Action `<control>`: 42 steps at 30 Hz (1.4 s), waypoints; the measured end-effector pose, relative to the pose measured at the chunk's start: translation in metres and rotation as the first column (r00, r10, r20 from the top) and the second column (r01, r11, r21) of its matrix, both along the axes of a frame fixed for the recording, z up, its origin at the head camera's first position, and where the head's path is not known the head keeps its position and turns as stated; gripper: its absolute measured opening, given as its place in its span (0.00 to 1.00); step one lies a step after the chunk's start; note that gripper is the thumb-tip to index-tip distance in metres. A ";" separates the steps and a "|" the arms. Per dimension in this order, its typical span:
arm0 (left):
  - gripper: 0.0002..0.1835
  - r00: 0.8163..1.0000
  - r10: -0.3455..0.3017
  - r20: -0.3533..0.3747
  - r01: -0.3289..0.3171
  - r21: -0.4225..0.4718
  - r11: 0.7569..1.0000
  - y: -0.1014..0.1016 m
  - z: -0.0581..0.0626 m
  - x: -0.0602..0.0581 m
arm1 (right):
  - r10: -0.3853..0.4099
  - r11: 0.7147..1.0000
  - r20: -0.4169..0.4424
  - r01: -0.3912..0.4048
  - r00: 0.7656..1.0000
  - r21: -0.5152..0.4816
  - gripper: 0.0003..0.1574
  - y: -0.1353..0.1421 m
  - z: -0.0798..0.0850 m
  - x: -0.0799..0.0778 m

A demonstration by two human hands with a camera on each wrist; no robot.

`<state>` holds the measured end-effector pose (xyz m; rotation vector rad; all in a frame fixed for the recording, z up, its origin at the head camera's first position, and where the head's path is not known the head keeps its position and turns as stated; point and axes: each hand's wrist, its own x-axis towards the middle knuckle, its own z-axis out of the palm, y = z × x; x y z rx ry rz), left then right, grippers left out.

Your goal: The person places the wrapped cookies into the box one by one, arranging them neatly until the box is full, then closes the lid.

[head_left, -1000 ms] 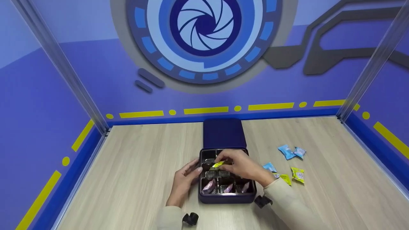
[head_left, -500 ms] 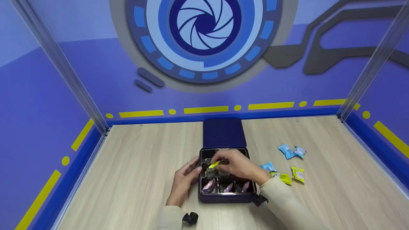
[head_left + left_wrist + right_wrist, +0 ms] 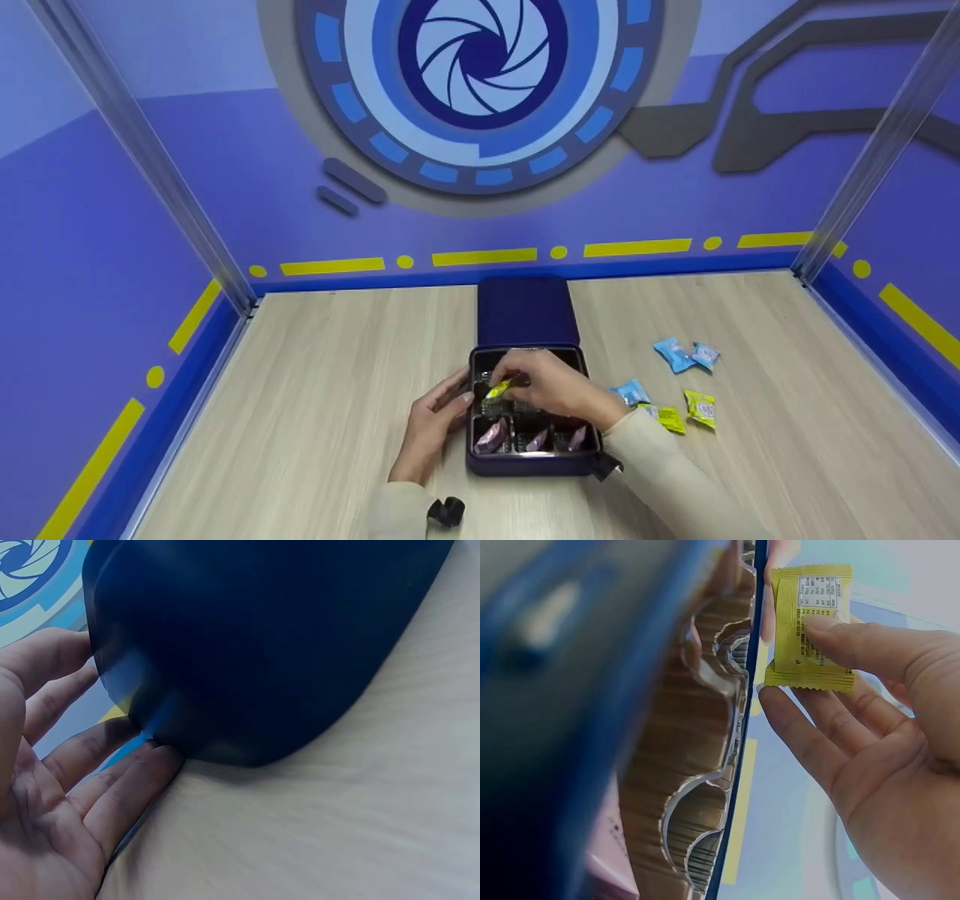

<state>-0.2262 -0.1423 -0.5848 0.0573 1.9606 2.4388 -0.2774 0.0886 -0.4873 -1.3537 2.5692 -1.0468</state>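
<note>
A dark blue box [image 3: 534, 466] with its lid [image 3: 525, 311] laid back stands on the table, a divided plastic tray inside. Over the tray's middle left compartments, my right hand [image 3: 551, 382] pinches a small yellow wrapped candy [image 3: 496, 390] between thumb and fingers. The right wrist view shows the printed back of that candy [image 3: 789, 630] under the thumb, beside the box's edge. My left hand [image 3: 433, 416] rests against the box's left side, and its fingertips [image 3: 166, 759] touch the wall. Pink wrapped candies [image 3: 491, 436] lie in the front compartments. The right hand hides part of the tray.
Right of the box lie loose blue candies [image 3: 673, 355] and yellow ones [image 3: 701, 409], some close to the right sleeve [image 3: 667, 465]. Patterned blue walls [image 3: 360, 225] bound the wooden table [image 3: 322, 360] at the back and sides.
My right hand has shifted slightly left with the yellow candy, toward the tray's left compartments, and the candy sits a little lower in view. The left hand has kept its place.
</note>
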 end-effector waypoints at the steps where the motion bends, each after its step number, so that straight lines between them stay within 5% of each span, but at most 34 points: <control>1: 0.28 1.000 0.000 -0.001 0.000 0.000 1.000 0.000 0.000 0.000 | 0.002 1.000 -0.005 -0.002 1.000 0.005 0.12 0.000 -0.001 0.000; 42: 0.27 1.000 0.012 0.004 -0.012 -0.003 1.000 0.001 0.001 0.000 | 0.052 0.998 -0.024 -0.053 0.998 -0.032 0.14 -0.008 -0.013 -0.001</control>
